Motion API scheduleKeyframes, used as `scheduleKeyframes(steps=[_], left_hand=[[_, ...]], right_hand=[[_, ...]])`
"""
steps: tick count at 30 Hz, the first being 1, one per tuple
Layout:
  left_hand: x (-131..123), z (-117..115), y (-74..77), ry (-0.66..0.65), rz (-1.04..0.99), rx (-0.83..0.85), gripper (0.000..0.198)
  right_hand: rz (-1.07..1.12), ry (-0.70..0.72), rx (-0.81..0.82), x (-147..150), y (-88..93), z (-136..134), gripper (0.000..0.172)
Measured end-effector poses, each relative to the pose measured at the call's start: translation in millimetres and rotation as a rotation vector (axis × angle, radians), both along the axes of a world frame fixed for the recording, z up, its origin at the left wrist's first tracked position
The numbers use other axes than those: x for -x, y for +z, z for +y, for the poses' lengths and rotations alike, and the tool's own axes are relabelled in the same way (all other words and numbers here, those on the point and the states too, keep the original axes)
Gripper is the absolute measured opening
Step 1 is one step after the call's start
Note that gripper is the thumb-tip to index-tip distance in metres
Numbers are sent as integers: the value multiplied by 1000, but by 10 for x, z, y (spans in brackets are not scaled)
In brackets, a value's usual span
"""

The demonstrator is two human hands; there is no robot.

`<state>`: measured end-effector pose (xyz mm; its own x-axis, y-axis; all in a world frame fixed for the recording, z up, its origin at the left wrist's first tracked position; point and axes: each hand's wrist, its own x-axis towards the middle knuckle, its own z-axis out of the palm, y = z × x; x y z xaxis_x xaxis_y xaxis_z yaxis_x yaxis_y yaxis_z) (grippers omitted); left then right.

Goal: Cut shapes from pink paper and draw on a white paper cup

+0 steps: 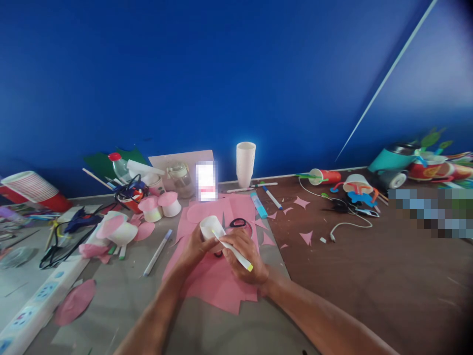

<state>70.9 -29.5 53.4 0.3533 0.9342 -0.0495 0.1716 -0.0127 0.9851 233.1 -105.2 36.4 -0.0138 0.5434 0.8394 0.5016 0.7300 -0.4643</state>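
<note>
1. Forearms reached in from six o'clock and met over the pink paper [218,288].
2. Left hand [194,246] wrapped its fingers [205,243] around the white paper cup [211,228], tilting it, seemingly to steady its wall.
3. Right hand [246,256] pinched the white marker [240,257] in its fingers [236,242], with the tip at the cup and the yellow cap toward five o'clock.
4. Scissors [238,223] lay just beside the cup at two o'clock.
5. At twelve o'clock, a stack of cups [246,165] stood well apart on the table [369,286].

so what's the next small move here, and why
Probably press the pen tip onto the white cup and start marking: the left hand holds the cup tilted, and the right hand has the tip at its wall.
</note>
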Motion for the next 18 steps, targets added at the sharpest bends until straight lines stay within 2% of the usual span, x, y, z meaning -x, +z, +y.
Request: scheduleKeyframes(steps=[10, 18], left_hand=[[27, 21, -56, -13, -71, 21, 63], [36, 25, -91, -4, -79, 23, 55]], right_hand=[[43, -27, 52, -36, 6, -6, 27], [50, -26, 44, -37, -17, 13, 28]])
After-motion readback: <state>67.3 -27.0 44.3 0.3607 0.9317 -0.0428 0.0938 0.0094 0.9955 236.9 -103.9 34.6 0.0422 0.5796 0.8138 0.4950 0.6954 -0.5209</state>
